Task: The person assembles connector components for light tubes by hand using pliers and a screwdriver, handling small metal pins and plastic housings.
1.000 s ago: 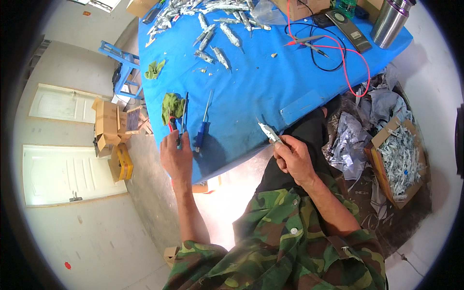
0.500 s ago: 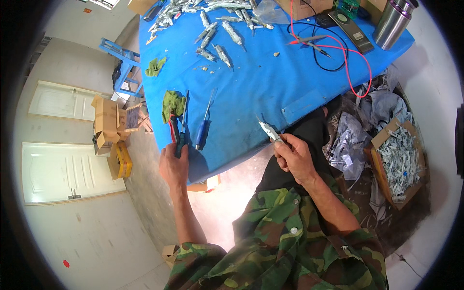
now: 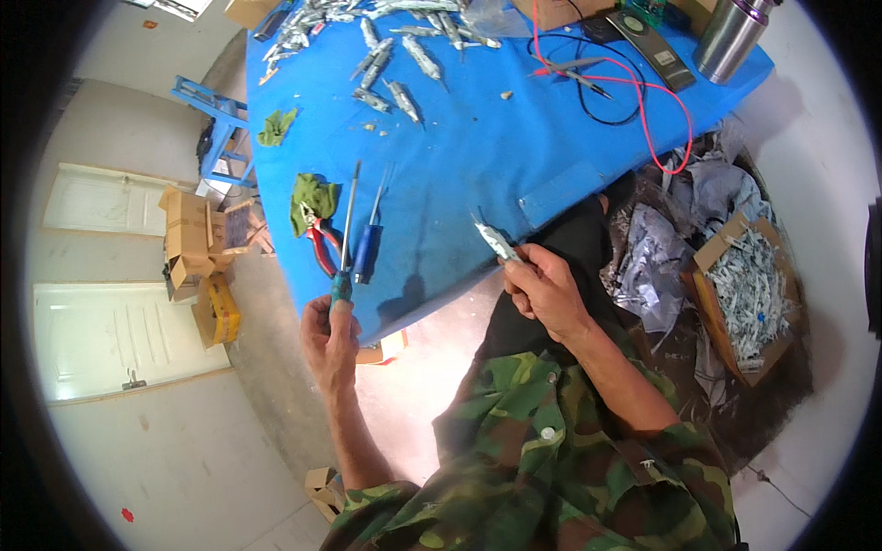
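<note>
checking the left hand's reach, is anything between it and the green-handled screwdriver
Nothing visible does. The left hand is already at the screwdriver, fingers on its green handle at the table edge. The pliers lie just to its left and a blue-handled screwdriver to its right, neither across the handle.

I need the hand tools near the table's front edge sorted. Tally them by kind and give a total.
Screwdrivers: 2, a green-handled screwdriver gripped by the left hand and a blue-handled screwdriver beside it.
Pliers: 1, red-handled pliers by the green rag.
Total: 3.
</note>
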A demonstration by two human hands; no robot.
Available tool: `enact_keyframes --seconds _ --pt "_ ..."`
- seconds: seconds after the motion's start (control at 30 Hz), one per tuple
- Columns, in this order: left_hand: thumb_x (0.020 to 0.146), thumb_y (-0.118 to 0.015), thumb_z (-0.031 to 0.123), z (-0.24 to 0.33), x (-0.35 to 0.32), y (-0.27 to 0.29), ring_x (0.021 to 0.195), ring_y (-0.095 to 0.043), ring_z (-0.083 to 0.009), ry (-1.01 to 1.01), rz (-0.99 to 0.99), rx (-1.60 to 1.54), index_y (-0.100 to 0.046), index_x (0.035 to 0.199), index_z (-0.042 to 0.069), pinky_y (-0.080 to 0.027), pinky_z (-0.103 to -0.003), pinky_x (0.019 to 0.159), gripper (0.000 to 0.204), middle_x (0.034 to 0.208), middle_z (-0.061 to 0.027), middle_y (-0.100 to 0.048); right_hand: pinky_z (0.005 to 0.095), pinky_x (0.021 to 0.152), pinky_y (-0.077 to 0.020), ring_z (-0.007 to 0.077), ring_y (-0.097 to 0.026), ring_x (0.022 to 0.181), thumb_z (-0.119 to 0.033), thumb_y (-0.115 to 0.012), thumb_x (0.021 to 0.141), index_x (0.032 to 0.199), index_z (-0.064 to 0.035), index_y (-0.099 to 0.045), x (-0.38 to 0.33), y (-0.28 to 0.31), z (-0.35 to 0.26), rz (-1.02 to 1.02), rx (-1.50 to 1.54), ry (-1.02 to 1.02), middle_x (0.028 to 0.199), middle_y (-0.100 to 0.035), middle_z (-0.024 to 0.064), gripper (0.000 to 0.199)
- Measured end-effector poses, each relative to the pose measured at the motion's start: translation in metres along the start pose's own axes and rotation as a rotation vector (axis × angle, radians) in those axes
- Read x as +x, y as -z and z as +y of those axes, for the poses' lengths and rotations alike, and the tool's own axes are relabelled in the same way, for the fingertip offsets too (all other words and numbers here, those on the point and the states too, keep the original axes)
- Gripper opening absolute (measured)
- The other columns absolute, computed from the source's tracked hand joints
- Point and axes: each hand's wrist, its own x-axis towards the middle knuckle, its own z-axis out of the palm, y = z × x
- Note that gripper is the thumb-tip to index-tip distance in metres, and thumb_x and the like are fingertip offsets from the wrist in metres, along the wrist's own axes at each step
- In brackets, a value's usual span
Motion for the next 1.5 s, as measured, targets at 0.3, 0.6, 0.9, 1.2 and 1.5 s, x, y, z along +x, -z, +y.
enact_keyframes --seconds 0.3,0.6,0.9,1.2,1.5 --pt "0.089 -0.08 0.013 0.042 -0.042 0.0 0.084 -0.064 -0.0102 -0.243 -0.247 0.312 -0.069 0.119 0.001 -0.051 -0.023 0.075 0.035 0.097 -0.0054 -0.069 0.0267 0.059 -0.0369 0.0048 -0.045 0.069 -0.022 -0.06 0.102 0.097 0.0012 -0.065 0.005 0.003 0.015 0.055 -0.188 0.127 0.073 -0.051 -0.0043 0.024" --pt "0.08 -0.081 0.001 0.065 -0.049 0.002 0.083 -0.066 -0.0144 -0.406 -0.333 0.565 -0.073 0.109 0.001 -0.052 -0.027 0.073 0.03 0.095 -0.0073 -0.07 0.0232 0.054 -0.0331 0.0035 -0.041 0.063 -0.023 -0.056 0.106 0.112 0.0023 -0.066 0.004 0.005 0.01 -0.009 -0.232 0.103 0.074 -0.048 -0.0052 0.028" --pt "0.072 -0.084 -0.004 0.064 -0.048 -0.008 0.086 -0.071 -0.0251 -0.581 -0.236 0.621 -0.074 0.104 0.007 -0.056 -0.033 0.072 0.035 0.098 -0.011 -0.071 0.0213 0.05 -0.0299 0.0024 -0.039 0.059 -0.02 -0.056 0.104 0.114 0.0026 -0.066 0.002 0.003 0.002 -0.027 -0.188 0.071 0.072 -0.045 -0.0061 0.026" --pt "0.071 -0.084 -0.005 0.069 -0.047 -0.01 0.087 -0.071 -0.0289 -0.789 -0.259 0.701 -0.073 0.101 0.006 -0.057 -0.037 0.072 0.034 0.101 -0.0114 -0.072 0.0215 0.049 -0.0291 0.0026 -0.039 0.059 -0.017 -0.057 0.101 0.116 0.0018 -0.063 0.003 0.005 0.0 -0.041 -0.146 0.009 0.073 -0.046 -0.0046 0.025" --pt "0.074 -0.081 -0.007 0.072 -0.056 -0.002 0.093 -0.073 -0.028 -0.738 -0.347 0.678 -0.072 0.106 0.003 -0.058 -0.036 0.078 0.035 0.106 -0.0149 -0.073 0.0242 0.052 -0.0334 0.0066 -0.047 0.062 -0.007 -0.062 0.092 0.122 0.0063 -0.054 -0.002 0.009 -0.003 -0.049 0.014 0.007 0.085 -0.057 0.0034 0.033"
